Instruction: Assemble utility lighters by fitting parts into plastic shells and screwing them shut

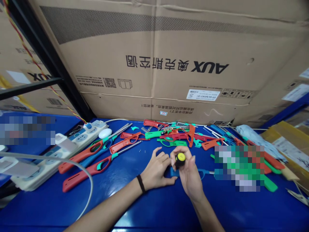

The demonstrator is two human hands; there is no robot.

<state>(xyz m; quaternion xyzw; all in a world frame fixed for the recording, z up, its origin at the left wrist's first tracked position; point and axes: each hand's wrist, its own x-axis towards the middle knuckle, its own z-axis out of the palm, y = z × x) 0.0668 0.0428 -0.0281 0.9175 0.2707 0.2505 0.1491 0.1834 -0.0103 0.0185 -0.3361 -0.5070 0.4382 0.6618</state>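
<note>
Both my hands work blue lighter [204,173]: left hand [156,170] curled, pinning handle; right hand [189,175] gripping screwdriver [180,159] upright over it. Lighter long axis 3–9 o'clock, nozzle toward 3.

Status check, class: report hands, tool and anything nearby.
Right hand grips yellow-capped screwdriver. Left hand steadies blue lighter on table. Loose lighters lie left.

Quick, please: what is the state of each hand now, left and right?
Left hand: fingers curled, pressing on the blue lighter on the table.
Right hand: closed on a yellow-capped screwdriver.
</note>
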